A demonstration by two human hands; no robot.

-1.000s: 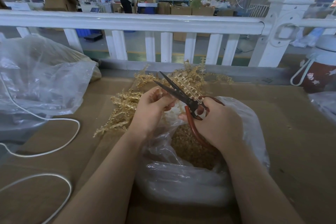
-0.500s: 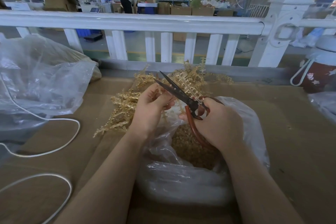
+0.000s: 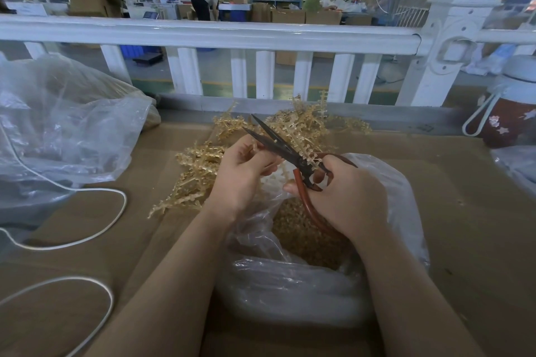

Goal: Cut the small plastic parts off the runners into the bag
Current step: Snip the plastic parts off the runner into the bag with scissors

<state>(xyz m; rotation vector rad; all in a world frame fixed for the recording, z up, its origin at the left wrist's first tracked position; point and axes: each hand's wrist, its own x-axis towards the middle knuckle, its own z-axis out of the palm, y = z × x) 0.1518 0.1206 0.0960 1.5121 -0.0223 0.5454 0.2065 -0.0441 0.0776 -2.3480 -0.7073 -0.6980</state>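
Bare forearms, no sleeves, unadorned hands.

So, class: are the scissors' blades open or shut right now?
Open: the scissors in the right hand show two dark tips apart, forming a V.

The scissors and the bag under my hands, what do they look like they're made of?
Scissors: dark, dull blades, likely steel; glossy reddish-brown loop handles look coated or painted, hard to tell which. Bag: thin clear plastic film, going by its wrinkles, shiny highlights and the tan parts showing through.
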